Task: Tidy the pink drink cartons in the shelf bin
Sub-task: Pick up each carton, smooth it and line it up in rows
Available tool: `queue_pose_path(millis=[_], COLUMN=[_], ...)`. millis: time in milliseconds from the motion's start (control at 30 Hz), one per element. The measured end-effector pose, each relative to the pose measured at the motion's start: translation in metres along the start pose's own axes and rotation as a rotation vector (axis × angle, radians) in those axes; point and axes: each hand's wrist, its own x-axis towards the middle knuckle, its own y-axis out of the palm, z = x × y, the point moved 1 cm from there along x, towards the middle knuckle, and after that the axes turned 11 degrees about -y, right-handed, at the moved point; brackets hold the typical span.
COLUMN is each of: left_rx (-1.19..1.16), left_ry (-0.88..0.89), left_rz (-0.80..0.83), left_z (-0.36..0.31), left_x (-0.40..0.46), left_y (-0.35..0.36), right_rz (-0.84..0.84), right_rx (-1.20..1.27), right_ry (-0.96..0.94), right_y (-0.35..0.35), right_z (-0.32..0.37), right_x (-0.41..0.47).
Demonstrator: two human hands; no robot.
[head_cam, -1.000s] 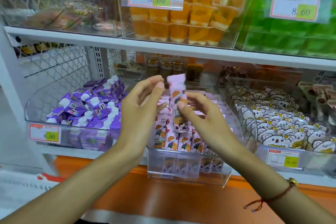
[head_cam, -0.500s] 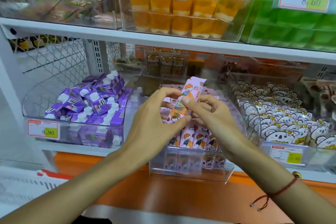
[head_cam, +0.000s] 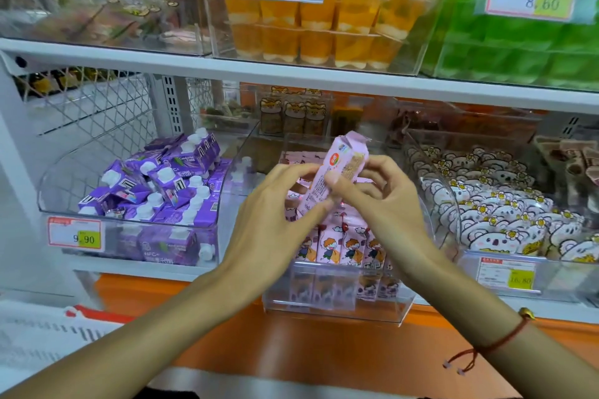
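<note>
Both hands — left hand (head_cam: 272,220), right hand (head_cam: 385,204) — pinch one pink carton (head_cam: 337,172) in their fingers, tilted above the clear bin (head_cam: 340,308) at the shelf's front edge — likely turning it to match the upright row.

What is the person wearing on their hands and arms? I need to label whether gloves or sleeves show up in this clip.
No gloves and no sleeves in view: both forearms are bare up to the frame edge. The left hand shows no rings or bands. The right hand is also bare, but its wrist carries a thin red cord bracelet with a small gold bead and loose knotted ends that hang below the arm.
</note>
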Motion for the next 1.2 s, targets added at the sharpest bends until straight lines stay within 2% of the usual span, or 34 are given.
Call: queue_pose_path(millis=[67, 167, 333, 400, 467, 600, 733, 833, 1067, 1200], left_rx=[-0.014, -0.173, -0.463, -0.524, -0.536, -0.46, -0.278, -0.251, -0.266, -0.44], left_ry=[-0.032, -0.139, -0.45, -0.567, -0.612, -0.528, -0.202, -0.065, -0.081, -0.249], left_rz=[0.012, 0.099, 0.204, 0.264, 0.31, 0.288, 0.198, 0.186, 0.201, 0.158], left_z=[0.0, -0.004, -0.011, -0.012, -0.013, -0.011, -0.01, -0.009, -0.006, -0.005], left_x=[0.001, 0.002, 0.002, 0.001, 0.0, 0.002, 0.005, 0.006, 0.006, 0.011], left_y=[0.0, -0.002, -0.002, -0.001, -0.001, -0.004, -0.01, -0.014, -0.014, -0.014], right_rz=[0.06, 0.115, 0.045, 0.024, 0.027, 0.088, 0.237, 0.289, 0.299, 0.325], right_rx=[-0.019, -0.031, -0.021, -0.039, -0.055, -0.065, -0.13, -0.182, -0.206, -0.255], right_ry=[-0.006, -0.001, 0.079, 0.115, 0.128, 0.083, -0.127, -0.265, -0.303, -0.287], right_y=[-0.001, -0.003, -0.006, -0.007, -0.006, -0.007, -0.006, -0.005, -0.005, -0.004], right_z=[-0.001, 0.0, 0.003, 0.003, 0.002, 0.003, 0.005, 0.006, 0.005, 0.003], right_x=[0.0, 0.001, 0.0, 0.001, 0.001, 0.001, -0.001, -0.003, -0.003, -0.003])
